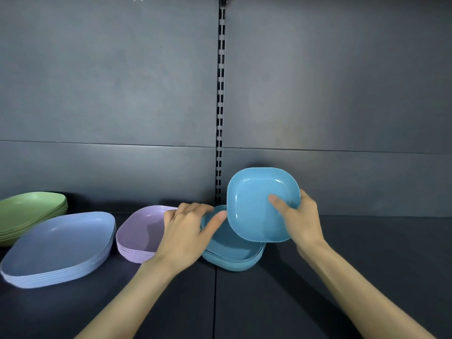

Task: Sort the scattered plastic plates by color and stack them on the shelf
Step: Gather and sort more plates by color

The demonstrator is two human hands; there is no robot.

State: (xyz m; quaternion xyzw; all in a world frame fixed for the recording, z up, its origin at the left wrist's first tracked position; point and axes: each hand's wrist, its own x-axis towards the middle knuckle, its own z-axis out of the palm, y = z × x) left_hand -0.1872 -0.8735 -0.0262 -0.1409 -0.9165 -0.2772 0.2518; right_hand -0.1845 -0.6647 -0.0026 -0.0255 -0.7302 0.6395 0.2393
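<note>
Your right hand (301,217) pinches the blue plate (254,201) at its 4 o'clock corner, tilted over the blue stack (232,249) on the shelf (354,265), so I'd level it, match corners and lower gently while your left hand (183,231) grips the stack's 9 o'clock rim.
</note>
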